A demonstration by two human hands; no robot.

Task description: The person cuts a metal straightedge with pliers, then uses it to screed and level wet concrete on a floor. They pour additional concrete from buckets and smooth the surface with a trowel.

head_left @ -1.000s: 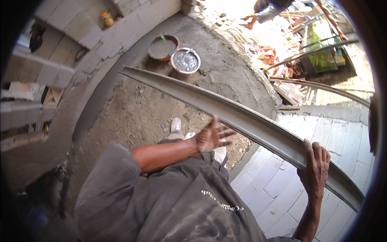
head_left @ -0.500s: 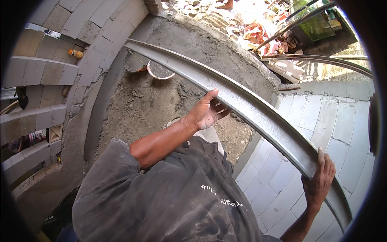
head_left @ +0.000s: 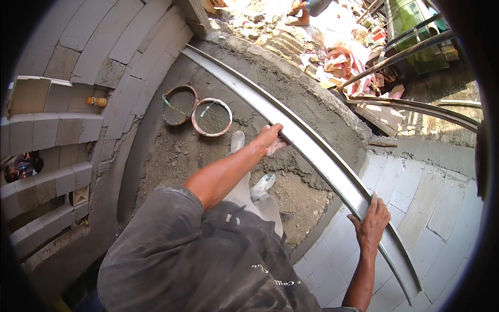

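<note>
A long, silvery metal channel (head_left: 306,140) crosses in front of me, from the far left corner down to the near right. My left hand (head_left: 269,139) grips its near edge around the middle, thumb on top and fingers beneath. Toward the near end, my right hand (head_left: 372,222) holds the channel, its fingers over the far flange and the thumb at the near edge. Below the channel on the left stand two round buckets: a dark one (head_left: 195,96) with a greenish handle, and a whitish-rimmed one (head_left: 212,134) touching it. Grey mix shows inside both.
My boots (head_left: 261,186) stand on rough soil (head_left: 171,156). Pale block walls rise left (head_left: 119,36) and right (head_left: 416,187). A low cement-coated ledge (head_left: 322,96) runs ahead, with rubble (head_left: 249,23) and another person's feet (head_left: 298,18) beyond. A small orange bottle (head_left: 97,101) sits in a wall opening.
The channel has shifted away from the buckets, which it partly covered before. Both hands have moved with it, the right one leftward. My view has tilted, bringing my boots into sight.
</note>
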